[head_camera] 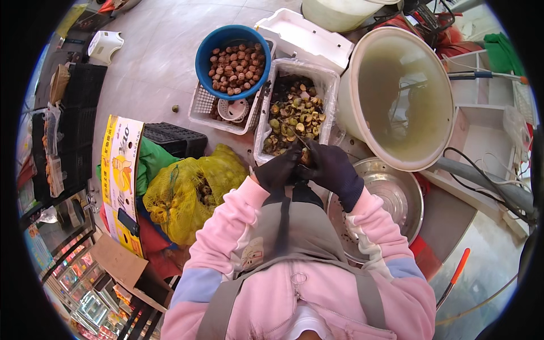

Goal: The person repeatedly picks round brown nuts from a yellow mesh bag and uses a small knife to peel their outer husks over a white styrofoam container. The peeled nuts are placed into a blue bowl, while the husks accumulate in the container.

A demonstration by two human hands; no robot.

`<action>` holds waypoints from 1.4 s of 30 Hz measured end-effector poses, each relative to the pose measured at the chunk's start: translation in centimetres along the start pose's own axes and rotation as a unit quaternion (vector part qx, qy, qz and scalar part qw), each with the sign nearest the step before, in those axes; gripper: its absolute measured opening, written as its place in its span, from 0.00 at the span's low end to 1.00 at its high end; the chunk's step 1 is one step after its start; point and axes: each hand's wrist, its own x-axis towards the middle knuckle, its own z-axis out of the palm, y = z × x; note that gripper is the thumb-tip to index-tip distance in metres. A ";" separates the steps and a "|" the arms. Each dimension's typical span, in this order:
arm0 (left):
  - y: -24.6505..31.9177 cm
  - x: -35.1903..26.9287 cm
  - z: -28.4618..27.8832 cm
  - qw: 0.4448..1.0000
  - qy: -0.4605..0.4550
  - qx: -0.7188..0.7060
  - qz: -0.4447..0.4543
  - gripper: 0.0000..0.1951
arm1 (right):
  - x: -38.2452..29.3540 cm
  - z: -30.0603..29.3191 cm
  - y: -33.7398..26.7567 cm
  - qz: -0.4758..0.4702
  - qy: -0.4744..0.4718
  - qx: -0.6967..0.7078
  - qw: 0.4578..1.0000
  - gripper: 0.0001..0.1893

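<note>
My left hand (278,168) and my right hand (329,166), both in dark gloves, meet above the near end of a white foam box (335,91). Between them is a brownish walnut (306,156), partly hidden by the fingers. A thin blade or tool (301,138) points up and left from the hands; which hand holds it I cannot tell. Green and yellow walnut husks (297,111) fill much of the box. Behind it to the left, a blue basin (199,63) of shelled-out brown walnuts (238,68) rests on a white plastic basket (197,104).
A large tub (361,140) of cloudy water stands at the right, above a metal basin (418,204). Yellow mesh sacks (178,191), a black crate (187,138) and a banana carton (123,178) with a phone (128,222) lie left. A foam lid (304,38) lies behind the box.
</note>
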 end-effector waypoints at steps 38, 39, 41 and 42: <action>-23.7 -17.1 -31.5 0.496 0.677 0.455 -0.298 0.40 | 1.0 16.0 9.0 0.451 -0.081 0.372 0.807 0.22; -24.7 -17.4 -32.8 0.504 0.682 0.458 -0.268 0.40 | 1.0 16.1 8.9 0.452 -0.088 0.369 0.807 0.22; -24.8 -17.4 -34.6 0.538 0.684 0.432 -0.238 0.42 | 0.6 16.5 9.1 0.458 -0.097 0.365 0.805 0.22; -23.3 -16.9 -35.2 0.565 0.678 0.408 -0.235 0.42 | 0.0 16.8 9.8 0.463 -0.096 0.362 0.804 0.22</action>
